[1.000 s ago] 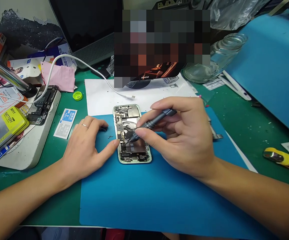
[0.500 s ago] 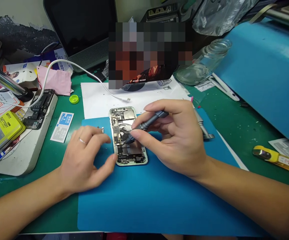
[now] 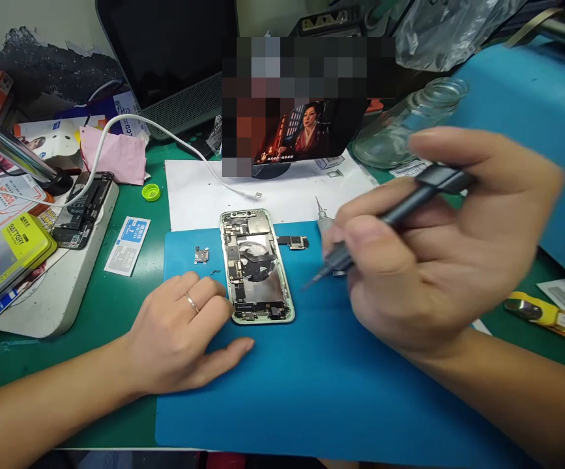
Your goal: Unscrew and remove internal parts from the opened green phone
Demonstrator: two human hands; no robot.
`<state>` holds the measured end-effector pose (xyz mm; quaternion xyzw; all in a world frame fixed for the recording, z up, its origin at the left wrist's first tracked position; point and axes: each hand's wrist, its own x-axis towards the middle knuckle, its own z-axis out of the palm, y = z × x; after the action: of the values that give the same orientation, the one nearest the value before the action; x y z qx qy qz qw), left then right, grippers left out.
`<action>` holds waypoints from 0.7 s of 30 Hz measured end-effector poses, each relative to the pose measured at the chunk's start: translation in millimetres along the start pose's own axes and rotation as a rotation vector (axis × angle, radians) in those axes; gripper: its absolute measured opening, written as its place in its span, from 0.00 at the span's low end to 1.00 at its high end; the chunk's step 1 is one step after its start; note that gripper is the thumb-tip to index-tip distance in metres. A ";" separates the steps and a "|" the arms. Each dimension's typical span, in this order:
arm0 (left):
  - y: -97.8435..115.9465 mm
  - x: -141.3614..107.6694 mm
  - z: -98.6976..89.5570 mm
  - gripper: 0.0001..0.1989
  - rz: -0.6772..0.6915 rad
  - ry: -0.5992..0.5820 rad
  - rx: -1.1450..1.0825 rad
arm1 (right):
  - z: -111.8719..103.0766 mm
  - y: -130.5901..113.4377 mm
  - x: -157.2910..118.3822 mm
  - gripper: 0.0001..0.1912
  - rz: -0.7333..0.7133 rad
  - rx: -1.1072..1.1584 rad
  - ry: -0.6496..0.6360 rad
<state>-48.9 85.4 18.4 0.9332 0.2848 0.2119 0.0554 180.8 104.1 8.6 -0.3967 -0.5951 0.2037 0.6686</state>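
Note:
An opened phone (image 3: 257,267) with its inner parts bare lies on the blue mat (image 3: 262,404). Dark pointed tweezers (image 3: 404,208) are pinched in my right hand (image 3: 438,247), which hangs right of the phone. Their tip is clear of it. My left hand (image 3: 184,332) rests on the mat by the phone's lower left edge, fingers loosely curled, thumb apart, nothing visible in it. Left of the phone lie a small metal part (image 3: 201,255) and tiny dark bits (image 3: 215,271). A small board-like part (image 3: 294,242) sits at its right edge. A silver pointed tool (image 3: 323,221) is partly hidden behind my right hand.
Behind the mat are white paper (image 3: 194,195), a white cable (image 3: 179,133) and a propped screen (image 3: 306,133), partly pixelated. A glass jar (image 3: 404,130) leans at the back right. A yellow cutter (image 3: 546,312) lies right; a battery box (image 3: 18,254) lies left.
My right hand has moved right and up off the phone with the tweezers, uncovering the part at its right edge. My left hand has drawn slightly down, its fingers curling more.

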 end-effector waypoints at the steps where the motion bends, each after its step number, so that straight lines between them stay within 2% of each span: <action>1: -0.5 -0.9 0.2 0.12 -0.013 -0.002 0.012 | 0.1 -0.6 1.0 0.18 0.016 0.013 0.030; 3: -1.5 -2.7 0.2 0.14 -0.038 -0.007 0.032 | -0.2 -0.8 2.8 0.11 0.042 0.007 0.038; 5: -2.1 -3.5 -0.1 0.16 -0.055 -0.014 0.046 | -1.5 0.3 3.4 0.06 0.101 -0.004 -0.051; 9: -2.5 -2.5 -1.0 0.18 -0.081 -0.027 0.082 | -6.9 3.9 1.0 0.06 0.209 -0.015 -0.309; 15: -3.2 -1.0 -0.7 0.17 -0.070 -0.018 0.086 | -8.8 3.6 2.6 0.06 0.136 -0.188 -0.555; 21: -3.6 0.9 0.7 0.11 -0.012 -0.009 0.019 | -6.5 4.7 4.4 0.06 0.158 -0.150 -0.598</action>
<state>-49.8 88.9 17.2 0.9329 0.2923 0.2047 0.0490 188.9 108.4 7.9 -0.4122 -0.7461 0.3181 0.4150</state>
